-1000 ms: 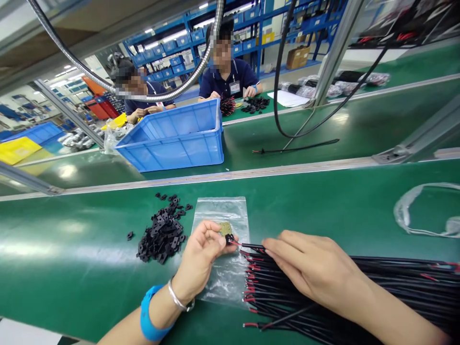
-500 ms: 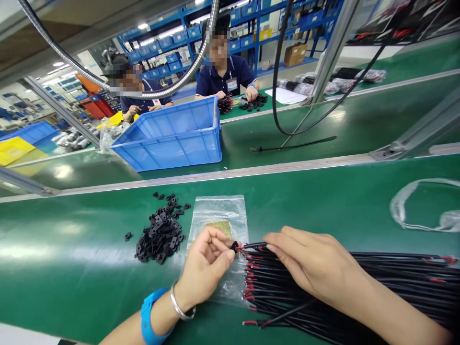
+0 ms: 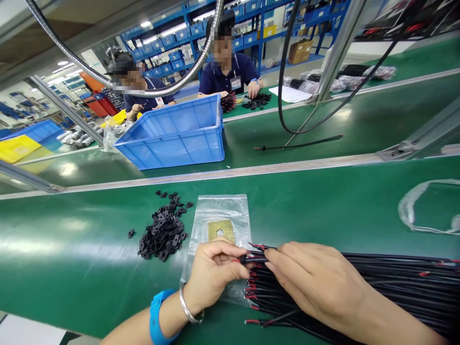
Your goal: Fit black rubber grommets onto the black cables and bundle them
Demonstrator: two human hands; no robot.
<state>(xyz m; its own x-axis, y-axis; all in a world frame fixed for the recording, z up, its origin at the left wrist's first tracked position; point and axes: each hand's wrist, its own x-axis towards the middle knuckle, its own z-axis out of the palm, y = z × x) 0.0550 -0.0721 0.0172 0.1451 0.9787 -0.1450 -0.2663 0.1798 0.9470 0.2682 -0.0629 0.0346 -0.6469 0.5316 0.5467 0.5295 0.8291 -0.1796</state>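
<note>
My left hand [image 3: 215, 273] pinches a small black plastic piece [image 3: 244, 259] between thumb and fingers. It sits around the end of a black cable [image 3: 257, 259], with a bit of red wire showing on its left side. Just to the right, my right hand [image 3: 316, 280] has its fingers closed on that same cable. Beneath it lies a thick bundle of black cables [image 3: 388, 280] with red wire ends facing left. A clear plastic bag [image 3: 223, 206] with a yellowish perforated plate [image 3: 226, 230] on it lies behind my left hand.
A heap of small black pieces [image 3: 163, 232] lies left of the bag. Beyond the metal rail stand a blue crate [image 3: 179, 148] and a single black cable [image 3: 302, 143]. Two co-workers [image 3: 230, 72] sit opposite. A cable loop [image 3: 283, 96] hangs down. A plastic strip [image 3: 406, 206] lies right.
The black piece has gone from the tips of the red wires onto the black part of the cable. Both hands are slightly lower, and the left is further right.
</note>
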